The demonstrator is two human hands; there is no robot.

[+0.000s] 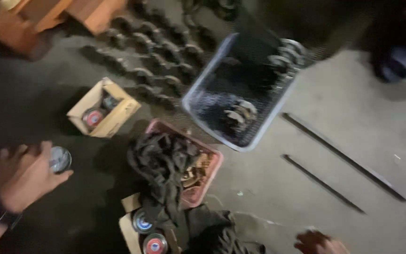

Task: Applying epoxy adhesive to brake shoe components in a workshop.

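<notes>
Holding round silver disc point(60, 159) in left hand point(22, 176); tan cardboard box point(103, 108) beyond.

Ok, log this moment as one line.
left hand: holds round tin | right hand: empty, low on floor | nearby: pink tray, wire basket

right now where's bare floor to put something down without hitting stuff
The widest bare concrete floor lies right of the grey mesh basket, above the two long dark metal rods. A smaller dark patch sits between the left hand and the pink plastic tray. Crowded: the rows of dark metal parts beside the small open cardboard box.
</notes>
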